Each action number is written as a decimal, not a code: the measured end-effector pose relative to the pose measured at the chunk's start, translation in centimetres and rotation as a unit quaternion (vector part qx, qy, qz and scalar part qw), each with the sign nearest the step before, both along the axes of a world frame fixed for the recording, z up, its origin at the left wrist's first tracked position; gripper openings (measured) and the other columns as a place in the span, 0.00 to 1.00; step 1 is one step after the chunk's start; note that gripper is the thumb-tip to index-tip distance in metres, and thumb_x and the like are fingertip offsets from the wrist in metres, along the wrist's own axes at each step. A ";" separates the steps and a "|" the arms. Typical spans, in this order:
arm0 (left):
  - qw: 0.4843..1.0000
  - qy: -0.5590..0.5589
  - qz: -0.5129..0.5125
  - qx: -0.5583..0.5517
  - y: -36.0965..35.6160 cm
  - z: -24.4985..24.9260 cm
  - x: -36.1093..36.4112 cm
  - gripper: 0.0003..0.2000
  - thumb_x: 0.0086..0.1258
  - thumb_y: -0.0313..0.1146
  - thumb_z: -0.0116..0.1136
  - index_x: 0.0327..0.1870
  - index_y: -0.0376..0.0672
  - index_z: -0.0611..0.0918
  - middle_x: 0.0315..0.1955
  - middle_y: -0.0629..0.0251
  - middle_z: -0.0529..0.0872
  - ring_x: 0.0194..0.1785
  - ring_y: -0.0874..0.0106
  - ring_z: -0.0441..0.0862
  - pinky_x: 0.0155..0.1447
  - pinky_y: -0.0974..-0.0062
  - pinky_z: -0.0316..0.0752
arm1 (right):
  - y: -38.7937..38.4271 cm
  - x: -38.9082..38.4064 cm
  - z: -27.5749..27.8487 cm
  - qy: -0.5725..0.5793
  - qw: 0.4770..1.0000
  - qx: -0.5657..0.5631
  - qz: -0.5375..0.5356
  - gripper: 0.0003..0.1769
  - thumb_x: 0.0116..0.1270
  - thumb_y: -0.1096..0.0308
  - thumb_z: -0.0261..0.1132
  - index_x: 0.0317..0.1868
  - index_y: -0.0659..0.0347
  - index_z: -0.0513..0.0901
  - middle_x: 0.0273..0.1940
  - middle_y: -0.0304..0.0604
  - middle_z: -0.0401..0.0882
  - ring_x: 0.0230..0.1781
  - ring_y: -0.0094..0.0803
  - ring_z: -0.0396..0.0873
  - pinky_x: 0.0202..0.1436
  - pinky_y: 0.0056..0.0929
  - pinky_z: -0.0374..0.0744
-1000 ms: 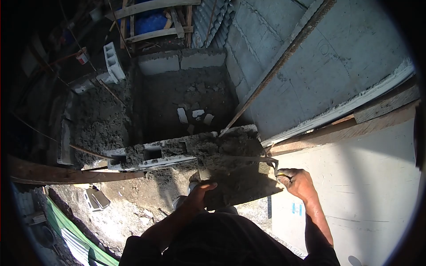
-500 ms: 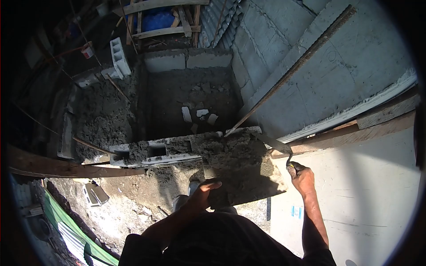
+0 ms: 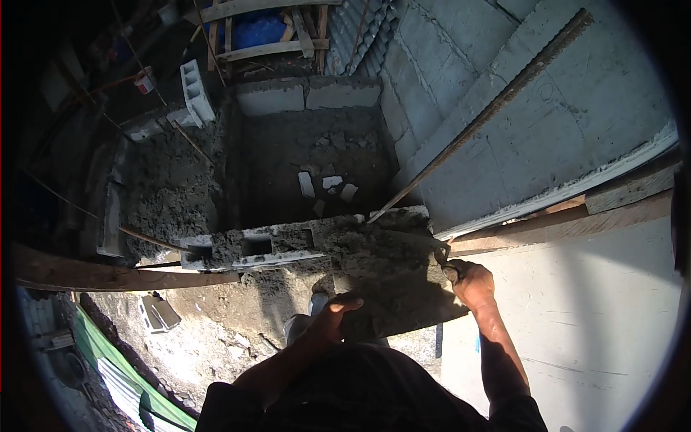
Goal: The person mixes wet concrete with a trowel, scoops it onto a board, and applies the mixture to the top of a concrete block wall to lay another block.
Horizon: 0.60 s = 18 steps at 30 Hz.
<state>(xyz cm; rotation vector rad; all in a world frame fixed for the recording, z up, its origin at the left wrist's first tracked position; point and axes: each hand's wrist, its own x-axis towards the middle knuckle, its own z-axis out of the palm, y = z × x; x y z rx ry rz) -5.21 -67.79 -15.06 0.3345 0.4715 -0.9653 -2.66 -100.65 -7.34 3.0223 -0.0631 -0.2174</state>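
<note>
My left hand point(image 3: 332, 320) grips the near left edge of a flat board point(image 3: 417, 320), its thumb on top. Wet grey mortar point(image 3: 385, 263) covers much of the board, which sits against the row of hollow concrete blocks point(image 3: 288, 257). My right hand point(image 3: 473, 285) is closed round the handle of a trowel point(image 3: 442, 253) at the board's right side. Shadow and mortar hide most of the trowel's blade. Some of the blocks' hollows show dark openings, and mortar lies over the right end of the row.
A rusty steel bar point(image 3: 489, 111) slants up from the block row. At the right stand a grey wall point(image 3: 576, 129) and a pale panel point(image 3: 576, 288). A hollow block point(image 3: 196, 93) stands at the back left; another block point(image 3: 158, 314) lies on the ground.
My right hand has moved left and slightly down, bringing the trowel from beyond the board's right edge in over the mortar. My left hand still holds the board.
</note>
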 end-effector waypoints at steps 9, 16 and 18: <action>0.996 -0.090 0.009 0.014 0.2 1.1 0.7 0.17 0.73 0.32 0.58 0.59 0.36 0.78 0.50 0.60 0.85 0.56 0.68 0.83 0.63 0.67 0.77 | -2.0 2.6 0.5 -0.015 0.995 0.015 -0.100 0.22 0.76 0.47 0.52 0.38 0.54 0.85 0.32 0.52 0.86 0.36 0.52 0.85 0.40 0.49 0.80; 0.999 0.023 -0.020 -0.018 0.4 -0.3 0.5 0.17 0.73 0.31 0.58 0.59 0.34 0.78 0.48 0.61 0.87 0.53 0.66 0.85 0.58 0.65 0.81 | 1.8 1.5 0.1 0.042 0.999 0.003 0.013 0.15 0.66 0.53 0.62 0.37 0.55 0.87 0.31 0.51 0.86 0.33 0.49 0.85 0.40 0.44 0.82; 0.999 -0.028 -0.005 -0.013 0.3 -1.9 -0.3 0.19 0.72 0.30 0.59 0.62 0.36 0.76 0.51 0.60 0.85 0.56 0.67 0.84 0.60 0.65 0.80 | 3.4 1.1 5.3 -0.014 0.994 0.105 0.022 0.14 0.66 0.55 0.64 0.40 0.55 0.87 0.31 0.49 0.86 0.32 0.48 0.85 0.38 0.42 0.82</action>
